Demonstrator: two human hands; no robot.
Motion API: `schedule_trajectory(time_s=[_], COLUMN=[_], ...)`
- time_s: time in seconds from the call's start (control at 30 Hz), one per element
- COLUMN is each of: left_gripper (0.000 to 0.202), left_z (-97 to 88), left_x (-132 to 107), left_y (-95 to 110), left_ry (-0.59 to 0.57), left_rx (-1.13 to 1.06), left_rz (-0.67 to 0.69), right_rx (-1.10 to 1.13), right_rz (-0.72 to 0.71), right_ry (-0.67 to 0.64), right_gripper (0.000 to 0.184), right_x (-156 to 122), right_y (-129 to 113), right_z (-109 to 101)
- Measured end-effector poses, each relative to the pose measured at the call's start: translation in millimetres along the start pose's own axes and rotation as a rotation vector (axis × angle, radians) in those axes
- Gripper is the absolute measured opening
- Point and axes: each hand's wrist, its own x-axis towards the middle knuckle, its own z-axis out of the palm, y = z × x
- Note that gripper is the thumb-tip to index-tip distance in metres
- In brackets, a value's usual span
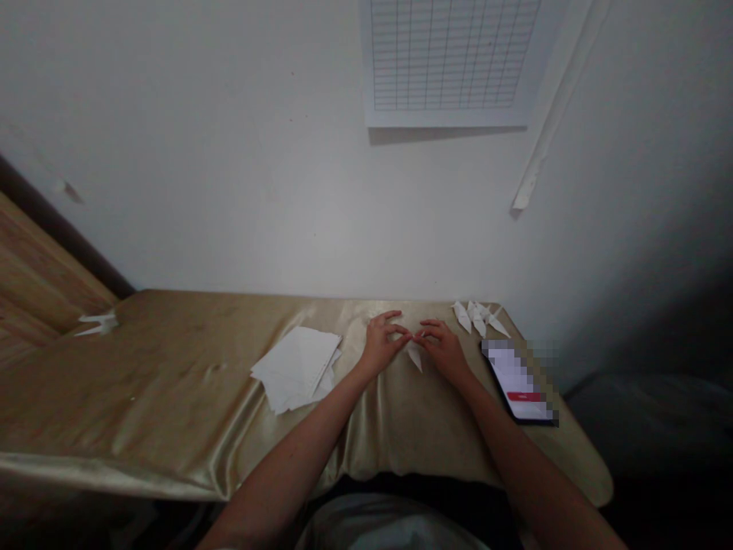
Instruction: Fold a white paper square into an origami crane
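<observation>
Between my two hands is a small piece of folded white paper (pixel 416 357), with a narrow point hanging down toward me. My left hand (pixel 382 341) pinches its upper end between thumb and index finger, while the other fingers are raised. From the other side, my right hand (pixel 442 348) grips the same end, its fingertips almost touching those of the left. The fingers hide the top of the fold. Several folded white paper shapes (pixel 479 318) with pointed ends lie beyond my right hand, near the table's back edge.
Left of my hands lies an uneven stack of white paper sheets (pixel 298 367). A phone (pixel 518 382) with a lit, partly blurred screen rests at the right. Another white paper piece (pixel 100 324) is at the far left of the gold-covered table (pixel 154 382). The wall (pixel 257 191) stands directly behind.
</observation>
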Motion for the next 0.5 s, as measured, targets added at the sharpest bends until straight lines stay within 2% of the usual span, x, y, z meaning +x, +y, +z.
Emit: schedule_trajectory(time_s=[0.27, 0.5], left_gripper=[0.004, 0.002], left_z=[-6.0, -11.3], left_x=[2, 0], left_y=[6, 15], left_ry=[-0.07, -0.084], left_rx=[0.097, 0.126], left_rz=[0.011, 0.058], right_rx=[-0.014, -0.024], right_rz=[-0.021, -0.059], right_ry=[-0.004, -0.007], right_gripper=[0.023, 0.019], right_x=[-1, -3], right_y=[-3, -5], right_z=[1, 3])
